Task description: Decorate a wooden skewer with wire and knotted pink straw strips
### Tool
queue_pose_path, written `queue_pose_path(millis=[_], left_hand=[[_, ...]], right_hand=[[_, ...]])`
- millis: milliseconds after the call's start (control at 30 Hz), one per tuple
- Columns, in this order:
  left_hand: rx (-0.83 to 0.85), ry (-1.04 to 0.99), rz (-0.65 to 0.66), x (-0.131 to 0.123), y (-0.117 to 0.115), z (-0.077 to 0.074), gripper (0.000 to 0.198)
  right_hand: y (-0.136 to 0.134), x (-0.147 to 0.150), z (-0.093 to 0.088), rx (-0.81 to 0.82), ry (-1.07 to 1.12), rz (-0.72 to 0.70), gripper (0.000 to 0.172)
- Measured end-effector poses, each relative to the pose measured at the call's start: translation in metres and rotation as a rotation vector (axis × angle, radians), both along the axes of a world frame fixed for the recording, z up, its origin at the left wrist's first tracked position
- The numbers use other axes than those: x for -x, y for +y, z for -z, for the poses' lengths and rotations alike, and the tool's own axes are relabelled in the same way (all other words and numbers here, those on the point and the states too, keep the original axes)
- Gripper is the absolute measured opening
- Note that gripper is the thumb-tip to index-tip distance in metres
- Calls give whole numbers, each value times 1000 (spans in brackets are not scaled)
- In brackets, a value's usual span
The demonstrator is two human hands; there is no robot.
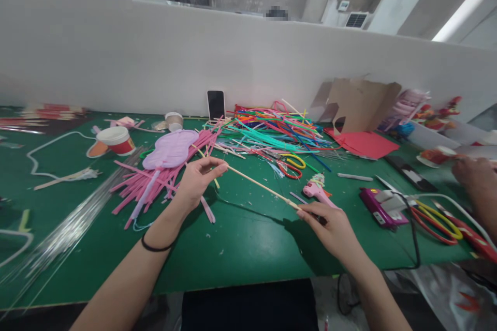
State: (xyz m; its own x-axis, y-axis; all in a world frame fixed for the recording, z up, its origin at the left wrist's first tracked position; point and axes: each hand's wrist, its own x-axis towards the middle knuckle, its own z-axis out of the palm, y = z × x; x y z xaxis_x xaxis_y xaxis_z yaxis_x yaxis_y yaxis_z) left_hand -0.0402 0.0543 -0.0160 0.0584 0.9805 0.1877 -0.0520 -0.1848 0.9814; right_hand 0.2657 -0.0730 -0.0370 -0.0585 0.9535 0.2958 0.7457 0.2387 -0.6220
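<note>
Clock taken from the middle of the held stick, 12 pointing away from the person. Thin pale stick [264,186] is held above the green tabletop [248,264], its length running from 10 to 4 o'clock. Left hand [194,181], at 9 o'clock: thumb and fingertips pinched on the far end. Right hand [328,225], at 4 o'clock: thumb and fingers closed on the near end, next to a thicker band. Multicoloured strips [267,134] are heaped at 12; phone [216,105] upright against the partition [163,57] at 11. Scissors [294,165] with red and yellow handles lie at 1; red sheet [367,144] at 2. Pink glue gun [320,195] at 3, just beyond the right hand; magenta power strip [380,209] further out, also toward 3. Lilac flat piece [171,149] rests on pink strips [155,191] at 10 to 9. Clear rods [73,232] spread toward 8. At the far 3 o'clock edge, a co-worker's hand [476,176], grip not readable.
</note>
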Motion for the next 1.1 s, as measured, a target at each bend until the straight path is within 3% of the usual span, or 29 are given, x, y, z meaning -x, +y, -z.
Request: queue_pose_path(millis=[267, 367, 467, 667, 1100], left_hand=[[-15, -42, 51, 1, 1, 3, 29], [-44, -47, 125, -1, -1, 2, 46], [-86, -39, 103, -2, -1, 1, 62], [-110, -57, 12, 8, 7, 6, 30], [-7, 110, 120, 5, -2, -2, 25]], right_hand=[[1, 0, 3, -67, 6, 39, 18], [0, 0, 3, -164, 1, 73, 17], [-2, -1, 1, -268, -19, 87, 13], [-5, -3, -3, -484, -83, 88, 17], [-5, -9, -3, -552, -264, 97, 24]])
